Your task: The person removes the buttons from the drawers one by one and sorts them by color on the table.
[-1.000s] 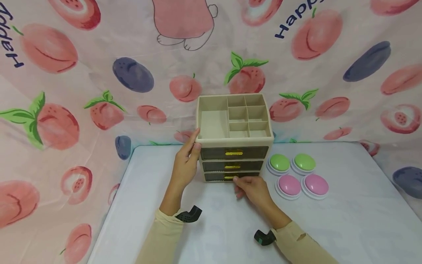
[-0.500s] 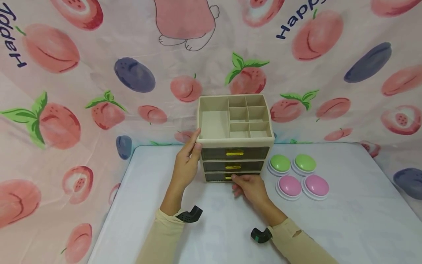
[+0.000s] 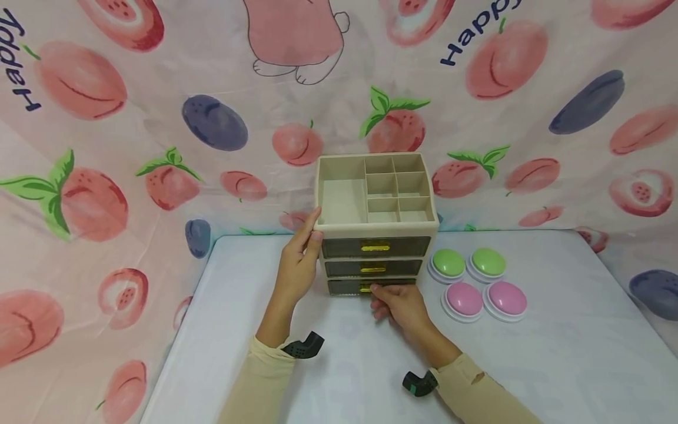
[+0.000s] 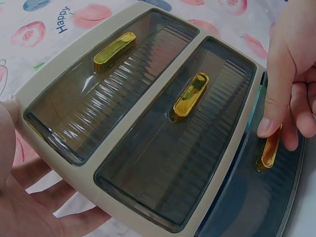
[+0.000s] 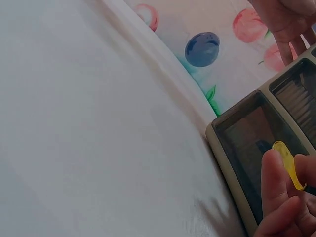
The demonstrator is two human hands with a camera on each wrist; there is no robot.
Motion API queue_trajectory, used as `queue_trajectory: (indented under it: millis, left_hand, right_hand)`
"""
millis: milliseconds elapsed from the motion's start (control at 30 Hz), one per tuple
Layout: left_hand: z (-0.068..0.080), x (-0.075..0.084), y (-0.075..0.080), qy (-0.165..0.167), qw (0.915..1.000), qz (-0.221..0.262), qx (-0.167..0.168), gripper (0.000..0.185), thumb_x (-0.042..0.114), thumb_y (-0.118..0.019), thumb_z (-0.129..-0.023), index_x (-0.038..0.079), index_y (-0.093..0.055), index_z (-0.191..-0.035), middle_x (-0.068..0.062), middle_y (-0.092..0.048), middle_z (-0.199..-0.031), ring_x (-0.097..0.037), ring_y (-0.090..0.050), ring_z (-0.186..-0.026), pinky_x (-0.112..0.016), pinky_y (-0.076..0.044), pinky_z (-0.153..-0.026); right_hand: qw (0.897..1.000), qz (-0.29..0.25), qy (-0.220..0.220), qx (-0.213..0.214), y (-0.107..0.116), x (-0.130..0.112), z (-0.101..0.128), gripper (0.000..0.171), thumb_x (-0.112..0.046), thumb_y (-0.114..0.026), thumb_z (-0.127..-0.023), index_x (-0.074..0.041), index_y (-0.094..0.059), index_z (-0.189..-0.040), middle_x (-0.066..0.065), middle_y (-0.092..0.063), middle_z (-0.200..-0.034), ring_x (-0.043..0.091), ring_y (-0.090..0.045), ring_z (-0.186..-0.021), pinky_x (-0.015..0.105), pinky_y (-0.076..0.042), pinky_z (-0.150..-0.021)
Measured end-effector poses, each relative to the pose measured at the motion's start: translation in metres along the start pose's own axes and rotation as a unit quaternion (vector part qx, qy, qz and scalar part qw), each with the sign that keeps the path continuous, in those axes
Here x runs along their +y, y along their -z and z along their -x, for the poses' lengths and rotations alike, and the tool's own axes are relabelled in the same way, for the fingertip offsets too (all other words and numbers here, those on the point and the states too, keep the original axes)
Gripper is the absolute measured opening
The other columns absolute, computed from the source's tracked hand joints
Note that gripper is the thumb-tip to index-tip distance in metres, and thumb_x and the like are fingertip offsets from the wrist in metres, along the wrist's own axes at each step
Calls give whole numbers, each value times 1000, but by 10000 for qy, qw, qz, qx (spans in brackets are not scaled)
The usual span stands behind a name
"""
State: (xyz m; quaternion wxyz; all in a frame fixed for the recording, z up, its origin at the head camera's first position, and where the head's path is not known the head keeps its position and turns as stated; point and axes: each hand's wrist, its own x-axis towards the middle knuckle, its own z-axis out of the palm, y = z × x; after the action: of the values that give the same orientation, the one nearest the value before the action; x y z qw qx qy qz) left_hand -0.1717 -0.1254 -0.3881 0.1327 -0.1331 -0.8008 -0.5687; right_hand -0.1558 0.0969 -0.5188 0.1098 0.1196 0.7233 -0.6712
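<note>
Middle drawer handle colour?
Shiny gold; the middle drawer handle shows best in the left wrist view.

Organizer [image 3: 378, 227], centre of head view: cream. Drawer fronts [image 3: 346, 269] smoky grey, see-through; handles [image 3: 375, 248] shiny gold. Right of centre: two green domes [image 3: 448, 262], two pink domes [image 3: 464, 298] below, white bases [image 3: 462, 318]. Table cover [image 3: 349, 371], bottom: white. Backdrop cloth [image 3: 222, 35], top: pale pink, printed with red-pink fruit [image 3: 82, 82], green leaves [image 3: 62, 169], dark-blue ovals [image 3: 214, 122], navy lettering [image 3: 483, 22] upper left and upper right. Sleeves [image 3: 259, 386] at bottom: beige. Wrist devices [image 3: 304, 345], lower middle: black, right one green-patched.
</note>
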Motion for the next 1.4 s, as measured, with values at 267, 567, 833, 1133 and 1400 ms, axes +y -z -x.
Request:
queue_trajectory:
  millis: [267, 567, 833, 1133, 1400]
  left_hand:
    - [0, 1, 1, -22, 10000, 21, -34, 48, 14, -49, -109, 17, -44, -156, -21, -56, -123, -29, -53, -100, -39, -44, -89]
    - [1, -2, 1, -66, 9999, 114, -57, 47, 14, -48, -109, 17, -44, -156, -18, -55, -138, -29, -53, -108, -46, -45, -99]
    - [0, -3, 3, -167, 9998, 123, -28, 47, 12, -48, -109, 15, -44, -156, -13, -47, -156, -25, -51, -136, -50, -42, -114]
    - [0, -4, 1, -141, 9998, 96, -76, 47, 14, -48, -109, 16, -44, -156, -11, -45, -158, -25, -45, -144, -49, -39, -117]
    - [0, -2, 1, -201, 9997, 109, -74, 48, 13, -47, -109, 16, -43, -157, -10, -44, -159, -24, -43, -147, -47, -39, -118]
  right_hand:
    - [9999, 111, -63, 21, 0, 1, 10, 39, -37, -78, -91, 1, -77, -98, 3, -74, -70, 13, -68, -53, 24, -37, -47]
    - [9999, 14, -127, 13, -3, 3, 32, 35, -30, -78, -91, 5, -77, -98, 5, -73, -69, 15, -67, -52, 23, -37, -48]
    - [9996, 173, -214, 12, -4, 8, 49, 38, -35, -78, -90, 2, -78, -99, 4, -73, -69, 14, -67, -51, 22, -34, -46]
    - [9993, 121, -344, -37, -1, 16, 65, 41, -37, -80, -88, 2, -77, -99, 5, -73, -69, 15, -66, -50, 22, -33, -45]
    - [9989, 107, -416, -185, 0, 19, 77, 41, -36, -79, -89, 3, -77, -100, 4, -73, -70, 15, -66, -51, 22, -36, -46]
